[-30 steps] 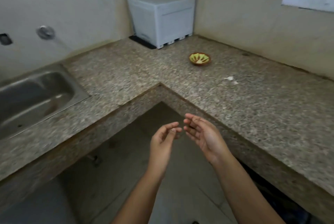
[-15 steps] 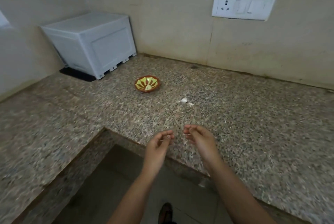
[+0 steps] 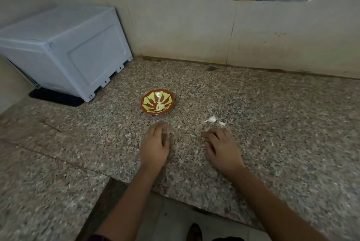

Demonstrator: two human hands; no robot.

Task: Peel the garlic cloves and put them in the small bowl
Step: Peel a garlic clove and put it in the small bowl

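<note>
**Garlic clove (image 3: 211,119) just beyond your right hand (image 3: 222,149)**

Both of your hands are palm-down over the granite countertop (image 3: 282,133), and neither holds anything that shows. The fingers of your right hand (image 3: 213,132) are loosely curled and slightly apart. Those of your left hand (image 3: 155,147) are bent downward and close together. Their tips are blurred, so you cannot tell whether they touch the stone.

The garlic clove lies on the counter a little past your right fingertips, on the side away from your body. A small pale scrap (image 3: 222,123) lies just beside it to the right and looks like loose skin. The clove's long axis runs roughly left to right across your reach. Its thin tail points left and its fat end sits to the right, tilted slightly toward the wall.

Your right hand is plainly the nearer one, and the left is well off to the side. A short forward reach with the right should reach the clove, and a thumb-and-forefinger pinch would fall across its narrow width.

The small bowl (image 3: 150,102) stands beyond your left fingertips, near them but apart. It sits to the left of the clove. Something pale (image 3: 160,107) already rests in its bottom, likely a peeled clove. The clove on the counter appears to have its skin on, so peeling is probably the step at hand.
</note>
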